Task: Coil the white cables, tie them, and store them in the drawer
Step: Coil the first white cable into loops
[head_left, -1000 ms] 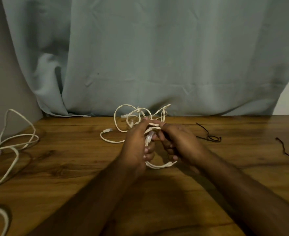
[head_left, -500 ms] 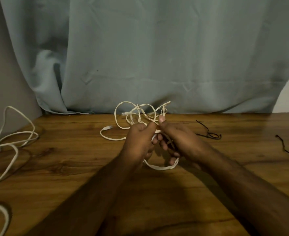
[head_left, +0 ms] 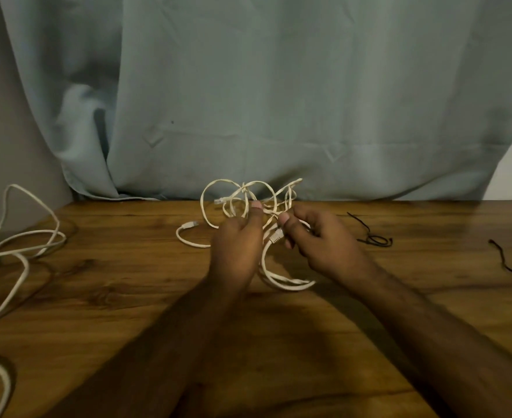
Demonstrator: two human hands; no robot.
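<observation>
Coil loop (head_left: 282, 279): hangs nearest, below and between both hands.
Left hand (head_left: 238, 245): curled round the white cable's gathered turns.
Right hand (head_left: 318, 242): pinches the plug end (head_left: 276, 236), just beside the left.
Loose tangle (head_left: 248, 197): lies beyond the hands, on the table (head_left: 128, 282).

1. Wooden table (head_left: 104, 297), brown, dark grain streaks, runs across the whole view.
2. Tangled white cable (head_left: 218, 203) lies at back centre near the table's far edge; one plug end (head_left: 188, 226) rests on the wood to its left.
3. Second white cable (head_left: 22, 245) sprawls in loose loops on the left side, running off the left edge.
4. Black tie (head_left: 372, 238) lies right of centre, curled.
5. Another black tie (head_left: 505, 257) further right, well apart from the first.
</observation>
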